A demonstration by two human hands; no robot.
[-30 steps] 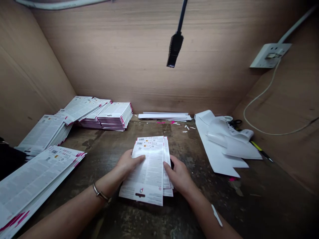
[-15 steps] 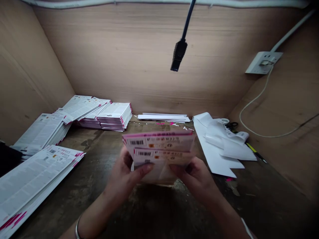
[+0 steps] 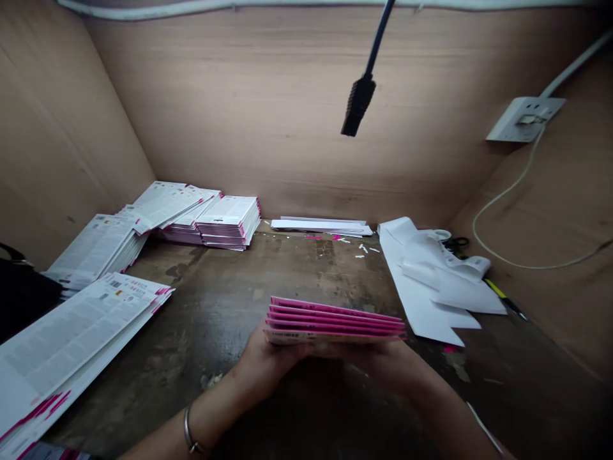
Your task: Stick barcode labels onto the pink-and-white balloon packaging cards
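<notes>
Between my two hands stands a small bundle of printed cardboard sleeves [image 3: 335, 319], seen along their pink top edges, with part of a barcode showing on the nearest one. My left hand [image 3: 268, 354] grips the bundle at its left end. At the other end my right hand [image 3: 383, 361] holds it. Most of the fingers are hidden behind and below the sleeves. The bundle is upright above the table, its edges slightly fanned and sloping down to the right.
Stacks of like printed sleeves [image 3: 225, 223] stand at the back left, and a large pile [image 3: 81, 338] lies at the left front. White paper strips [image 3: 320, 227] lie by the back wall. Backing sheets [image 3: 421, 287], scissors [image 3: 457, 244] and a yellow-black cutter [image 3: 505, 299] are right. A black connector [image 3: 358, 105] hangs above.
The bundle has tipped from showing its printed faces to showing its pink edges, and sits lower and further right. My hands have moved down with it. The view has shifted slightly.
</notes>
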